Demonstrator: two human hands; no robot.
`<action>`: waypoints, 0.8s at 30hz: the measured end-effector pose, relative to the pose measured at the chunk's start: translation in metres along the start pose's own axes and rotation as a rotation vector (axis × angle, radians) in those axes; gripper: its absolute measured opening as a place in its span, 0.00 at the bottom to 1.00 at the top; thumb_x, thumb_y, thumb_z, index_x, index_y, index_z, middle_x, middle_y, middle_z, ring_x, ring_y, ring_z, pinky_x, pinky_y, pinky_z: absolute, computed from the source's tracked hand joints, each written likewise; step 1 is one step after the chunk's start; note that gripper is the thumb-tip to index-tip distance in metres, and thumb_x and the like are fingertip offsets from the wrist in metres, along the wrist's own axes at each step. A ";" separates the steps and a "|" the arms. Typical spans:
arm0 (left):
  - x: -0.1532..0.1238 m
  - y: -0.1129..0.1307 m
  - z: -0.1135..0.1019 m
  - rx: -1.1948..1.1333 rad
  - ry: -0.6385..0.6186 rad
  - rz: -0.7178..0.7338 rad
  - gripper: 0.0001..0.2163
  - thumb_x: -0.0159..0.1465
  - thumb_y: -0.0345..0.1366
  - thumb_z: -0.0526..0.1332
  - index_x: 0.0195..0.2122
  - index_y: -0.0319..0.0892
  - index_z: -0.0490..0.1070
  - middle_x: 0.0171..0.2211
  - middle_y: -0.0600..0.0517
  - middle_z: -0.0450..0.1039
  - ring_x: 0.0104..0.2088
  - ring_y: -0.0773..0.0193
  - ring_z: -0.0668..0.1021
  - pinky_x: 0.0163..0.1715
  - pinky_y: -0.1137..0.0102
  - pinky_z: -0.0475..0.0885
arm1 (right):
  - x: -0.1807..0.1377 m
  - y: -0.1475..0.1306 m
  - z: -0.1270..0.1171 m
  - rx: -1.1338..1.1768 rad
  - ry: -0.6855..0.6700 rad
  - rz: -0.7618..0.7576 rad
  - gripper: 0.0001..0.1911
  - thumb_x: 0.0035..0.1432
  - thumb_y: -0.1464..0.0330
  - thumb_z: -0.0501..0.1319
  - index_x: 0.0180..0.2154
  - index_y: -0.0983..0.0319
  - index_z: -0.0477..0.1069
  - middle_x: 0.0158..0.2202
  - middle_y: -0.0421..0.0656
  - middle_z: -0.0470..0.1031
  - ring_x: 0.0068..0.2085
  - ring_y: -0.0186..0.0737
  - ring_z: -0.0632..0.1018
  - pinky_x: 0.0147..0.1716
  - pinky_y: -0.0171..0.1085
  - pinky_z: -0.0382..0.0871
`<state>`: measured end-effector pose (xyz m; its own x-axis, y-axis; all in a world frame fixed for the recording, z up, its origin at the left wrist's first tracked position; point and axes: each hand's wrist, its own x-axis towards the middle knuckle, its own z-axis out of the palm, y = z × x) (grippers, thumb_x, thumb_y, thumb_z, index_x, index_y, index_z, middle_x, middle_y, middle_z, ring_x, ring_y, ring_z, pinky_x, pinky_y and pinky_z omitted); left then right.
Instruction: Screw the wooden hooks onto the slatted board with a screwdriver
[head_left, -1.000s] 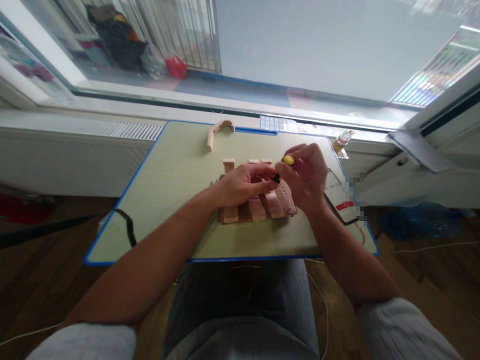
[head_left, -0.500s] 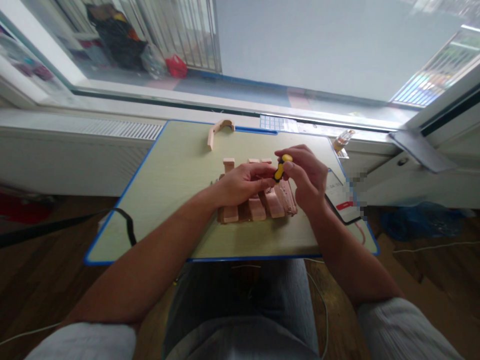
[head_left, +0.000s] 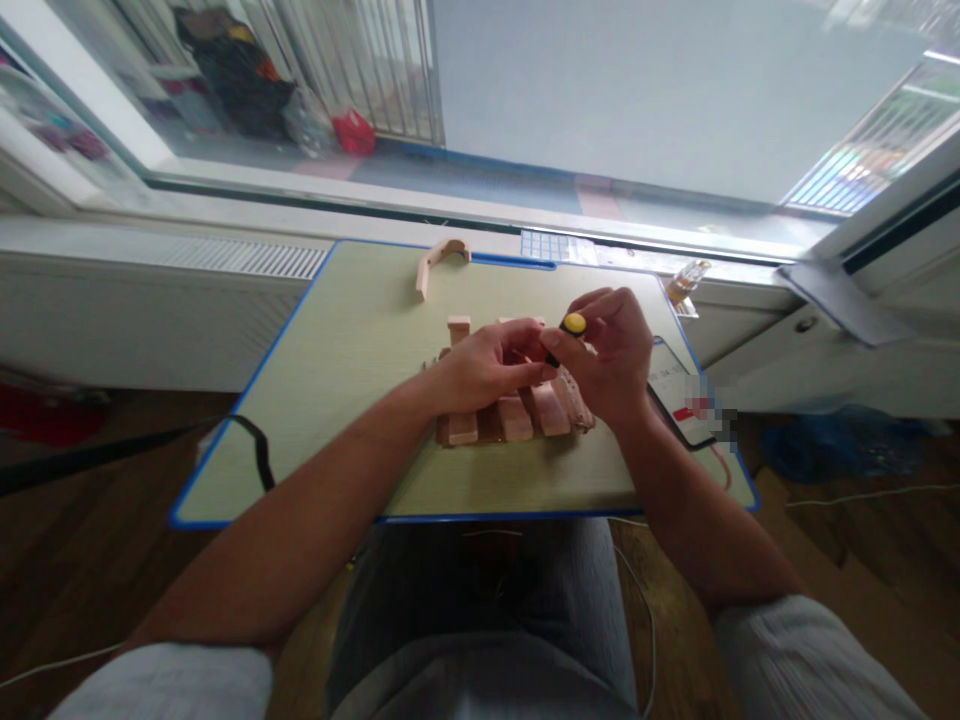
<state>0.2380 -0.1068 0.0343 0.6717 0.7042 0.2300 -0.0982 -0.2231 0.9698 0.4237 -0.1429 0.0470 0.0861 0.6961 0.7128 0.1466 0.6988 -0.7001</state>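
Note:
A short screwdriver (head_left: 575, 324) with a yellow and black handle is in my right hand (head_left: 611, 350). The fingers are wrapped round the handle, whose yellow end points up toward me. My left hand (head_left: 491, 362) lies over a light wooden assembly (head_left: 516, 417) of curved slats on a brownish base. Its thumb and fingers are closed near the lower end of the screwdriver; what they pinch is hidden. Small metal bits (head_left: 428, 364) show at the assembly's left edge.
A curved wooden piece (head_left: 422, 278) stands near the back of the blue-edged table (head_left: 300, 400). At the right lies a phone-like device (head_left: 679, 405). A small glass bottle (head_left: 688, 282) stands by the window sill. A black strap (head_left: 259, 450) hangs over the left side.
My right hand has turned and closed further round the screwdriver, covering more of its handle. The left hand has barely moved.

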 end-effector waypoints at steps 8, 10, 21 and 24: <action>0.001 0.005 -0.002 0.035 -0.018 -0.021 0.17 0.69 0.47 0.75 0.51 0.40 0.83 0.49 0.45 0.83 0.48 0.59 0.83 0.49 0.65 0.78 | 0.001 -0.004 -0.014 -0.027 -0.116 -0.010 0.13 0.72 0.56 0.69 0.53 0.53 0.84 0.44 0.42 0.77 0.35 0.37 0.76 0.31 0.43 0.71; 0.001 0.006 -0.003 0.055 -0.018 -0.013 0.17 0.69 0.47 0.74 0.51 0.40 0.84 0.51 0.45 0.83 0.50 0.57 0.83 0.51 0.65 0.78 | 0.002 -0.006 -0.016 -0.063 -0.113 -0.021 0.12 0.74 0.56 0.68 0.50 0.53 0.86 0.44 0.43 0.79 0.36 0.38 0.78 0.33 0.43 0.73; -0.001 0.004 0.000 0.050 0.012 0.005 0.18 0.67 0.48 0.76 0.49 0.40 0.79 0.41 0.49 0.80 0.39 0.64 0.80 0.41 0.69 0.77 | -0.001 0.000 0.000 0.003 -0.007 -0.009 0.19 0.64 0.56 0.78 0.38 0.54 0.69 0.39 0.38 0.72 0.34 0.35 0.72 0.29 0.39 0.68; -0.002 0.002 0.002 0.008 0.024 -0.003 0.17 0.68 0.47 0.75 0.49 0.40 0.79 0.42 0.48 0.81 0.41 0.63 0.81 0.43 0.67 0.79 | -0.001 -0.001 0.000 -0.015 -0.001 0.013 0.22 0.62 0.55 0.79 0.37 0.54 0.68 0.37 0.37 0.71 0.35 0.36 0.72 0.29 0.39 0.69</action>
<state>0.2382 -0.1097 0.0355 0.6538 0.7211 0.2292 -0.0900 -0.2266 0.9698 0.4229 -0.1447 0.0471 0.0876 0.7054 0.7034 0.1599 0.6870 -0.7089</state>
